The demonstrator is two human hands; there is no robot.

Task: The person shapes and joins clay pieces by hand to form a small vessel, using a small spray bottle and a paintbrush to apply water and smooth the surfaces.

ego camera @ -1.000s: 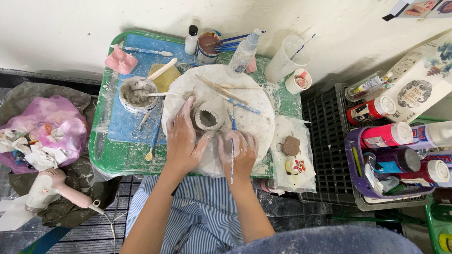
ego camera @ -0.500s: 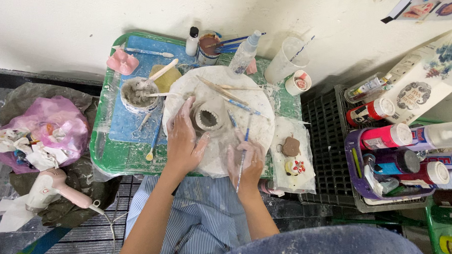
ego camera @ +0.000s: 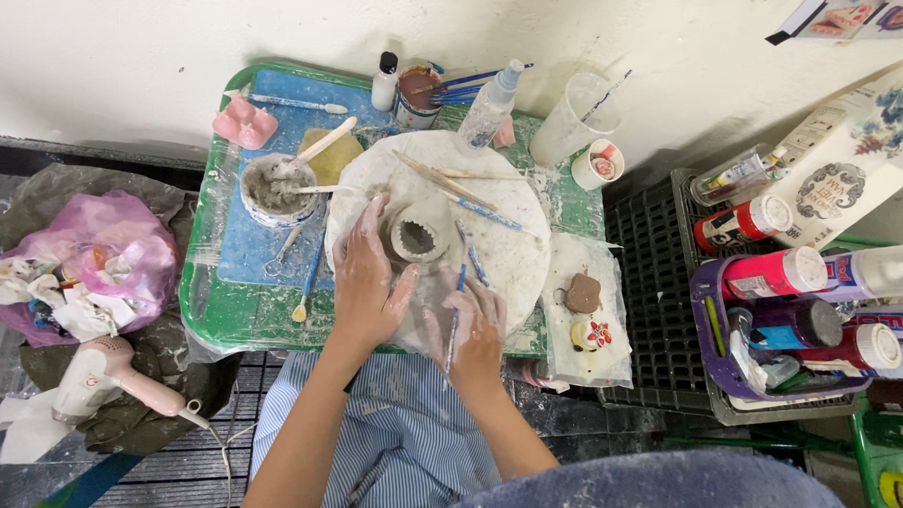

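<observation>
Two hands busy: left hand [ego camera: 365, 287] fingers cup soft, fragile clay ring [ego camera: 416, 237]; right hand [ego camera: 474, 323] pinches blue tool [ego camera: 455, 314]; grip ring's base.

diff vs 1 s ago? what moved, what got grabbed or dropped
The right hand, holding a thin blue-handled tool, slid down and right, away from the small clay pot toward the near edge of the round white board. Nothing was picked up or let go. The left hand stays against the pot's left side; the pot and the green tray are unmoved.
</observation>
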